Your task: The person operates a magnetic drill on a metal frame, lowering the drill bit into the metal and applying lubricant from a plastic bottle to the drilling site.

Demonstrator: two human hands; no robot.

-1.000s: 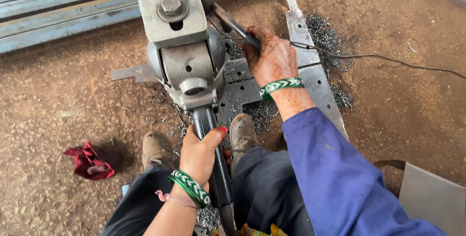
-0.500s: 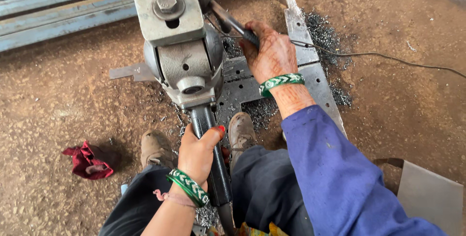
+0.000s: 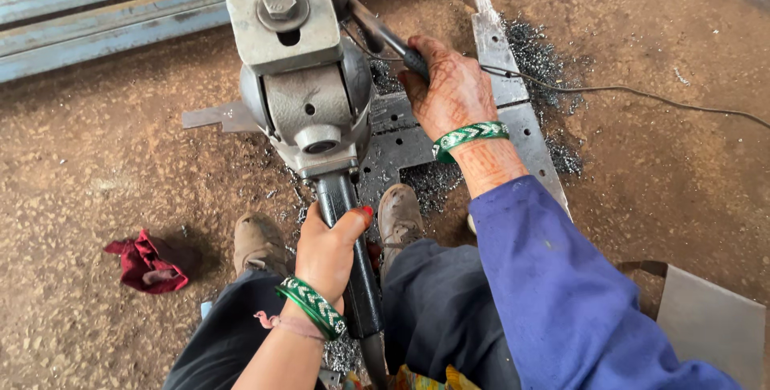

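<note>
Gritty brown floor underlies a grey cast-metal machine; left hand grips its smooth black handle, right hand clasps a dark lever

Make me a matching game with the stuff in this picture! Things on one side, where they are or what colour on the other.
Things:
1. left hand
2. right hand
3. rag
4. bangle

Descriptions:
A. dark red, lying on the floor
B. green, on the right wrist
C. wrapped around the long black handle near the knees
D. on the thin lever beside the grey machine

Pairs: 1-C, 2-D, 3-A, 4-B
</note>
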